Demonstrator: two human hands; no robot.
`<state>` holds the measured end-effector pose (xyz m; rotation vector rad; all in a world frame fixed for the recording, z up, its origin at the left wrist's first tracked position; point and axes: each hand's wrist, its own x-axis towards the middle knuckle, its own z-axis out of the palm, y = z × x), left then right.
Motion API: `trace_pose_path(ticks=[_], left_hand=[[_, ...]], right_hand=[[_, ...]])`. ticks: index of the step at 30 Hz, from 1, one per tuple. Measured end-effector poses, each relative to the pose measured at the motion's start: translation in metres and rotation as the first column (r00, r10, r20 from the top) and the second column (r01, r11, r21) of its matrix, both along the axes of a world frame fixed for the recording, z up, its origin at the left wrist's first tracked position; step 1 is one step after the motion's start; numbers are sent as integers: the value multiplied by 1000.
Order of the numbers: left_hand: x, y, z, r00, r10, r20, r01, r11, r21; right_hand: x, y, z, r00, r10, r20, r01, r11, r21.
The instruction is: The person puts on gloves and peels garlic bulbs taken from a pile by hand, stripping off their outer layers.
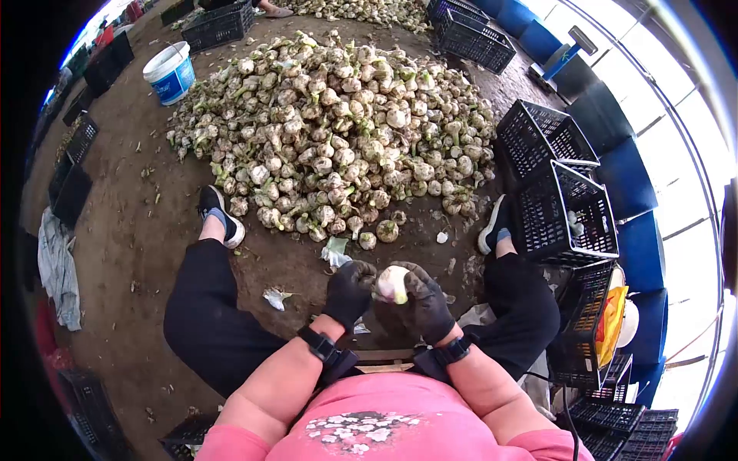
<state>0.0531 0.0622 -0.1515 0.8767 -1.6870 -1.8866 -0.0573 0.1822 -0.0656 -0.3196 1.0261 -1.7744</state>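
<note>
My right hand (427, 306), in a dark glove, grips a garlic bulb (393, 284) between thumb and fingers. The bulb is white with a pinkish patch and a green end facing me. Close beside it on the left, my left hand (350, 293), gloved too, is closed with its fingers curled. Whatever it may hold is hidden. Beyond both hands lies a large heap of soil-stained garlic bulbs (330, 138), many with short green stems. Scraps of pale peel (277, 298) lie on the dirt floor below the heap.
Black plastic crates (565, 219) line my right side, one with a yellow bag (611, 326). A white-and-blue bucket (170, 73) stands left of the heap. More crates (219, 27) and a blue scale (565, 58) are farther back. My shoes (221, 215) flank the heap's near edge.
</note>
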Motion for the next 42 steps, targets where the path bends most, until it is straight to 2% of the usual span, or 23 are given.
trace_pose_path(ticks=[2, 3, 6, 7, 8, 12, 14, 17, 18, 20, 21, 22, 24, 26, 27, 28, 30, 31, 33, 34, 36, 40, 42], left_hand=[[6, -8, -28, 903, 144, 404, 113, 829, -548], [9, -17, -32, 883, 4, 469, 232, 865, -445], [6, -15, -25, 887, -88, 453, 335, 798, -501], [7, -15, -14, 961, 69, 268, 167, 626, -761], [7, -12, -4, 957, 110, 267, 61, 828, -558], [20, -24, 30, 905, -16, 426, 238, 848, -474], [20, -8, 49, 936, -262, 236, 259, 965, 42], [10, 20, 59, 917, -306, -256, 393, 574, 719], [9, 21, 39, 918, -301, -257, 390, 571, 722], [2, 18, -12, 933, -307, 188, 303, 952, 50], [6, 18, -4, 826, -96, 555, 426, 750, -505], [7, 18, 13, 827, -102, 553, 430, 749, -504], [7, 20, 41, 784, -133, 606, 530, 651, -543], [6, 25, 39, 834, -115, 539, 463, 677, -572], [6, 26, 37, 881, -79, 466, 379, 707, -597], [8, 27, 28, 880, -79, 468, 380, 708, -595], [9, 25, 6, 828, -140, 543, 473, 696, -541], [9, 26, 3, 830, -136, 541, 468, 697, -543], [10, 29, -2, 845, -83, 528, 417, 721, -553], [11, 29, 10, 843, -86, 531, 420, 722, -549], [10, 21, 49, 971, -44, 234, 152, 871, -466], [9, 12, -3, 968, -35, 250, 151, 874, -462], [7, 15, 0, 970, -5, 241, 102, 916, -388]], right_hand=[[-7, 3, 15, 952, 190, -240, -197, 980, -5], [-9, 1, 24, 908, 186, -376, -197, 980, 7], [-25, -8, 25, 995, 82, -61, -88, 992, -94], [-32, -7, 20, 995, 68, -74, -75, 992, -104], [-37, -3, 13, 996, 31, -83, -40, 994, -107], [-35, 11, -22, 996, -9, 92, 22, 990, -142], [-19, 13, -23, 993, 119, -21, -120, 992, -26], [-15, 5, -4, 978, 206, -35, -206, 978, -6], [-17, 3, -2, 963, 246, -111, -239, 968, 73], [-18, 1, -1, 968, 223, -118, -207, 969, 139], [-19, -1, -4, 914, 262, -308, -183, 948, 261], [-18, -4, -8, 821, 313, -478, -132, 918, 375], [-5, -23, -24, 910, 191, -369, -30, 916, 401], [-4, -28, -39, 439, 195, -877, 261, 906, 332], [-13, -30, -60, 116, 51, -992, 300, 950, 84], [-12, -29, -58, 118, 53, -992, 299, 951, 86], [-12, -31, -51, 590, 428, -684, 241, 716, 655], [-18, -30, -66, 587, 429, -687, 241, 718, 653], [-43, -18, -122, 896, -101, -433, 226, 942, 248], [-72, -5, -127, 470, 312, -825, 273, 838, 473], [-79, 15, -126, 210, 432, -877, 221, 853, 473], [-49, 13, -83, 48, 296, -954, 296, 908, 296], [-43, -3, -52, 192, 576, -795, 220, 764, 607]])
